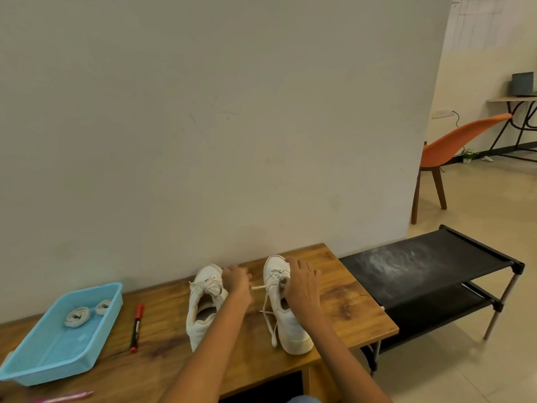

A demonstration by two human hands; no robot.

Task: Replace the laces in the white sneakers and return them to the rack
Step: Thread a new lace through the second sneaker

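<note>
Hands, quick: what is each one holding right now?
Left hand: fingers curled, pinching the lace end of the right sneaker.
Right hand: on that sneaker's laced top; grip cannot be told.

Two white sneakers stand side by side near the back edge of the wooden surface (334, 289), toes to the wall. The left sneaker (203, 303) is laced and tied. The left hand (236, 282) pinches a lace (268, 312) running from the right sneaker (287, 321), while the right hand (300, 283) rests curled over that shoe's tongue. Towards the left edge lie a red marker (136, 327) and a blue tray (58, 353) holding two coiled laces (77, 317). A black rack (430, 271) stands just beside the right edge.
</note>
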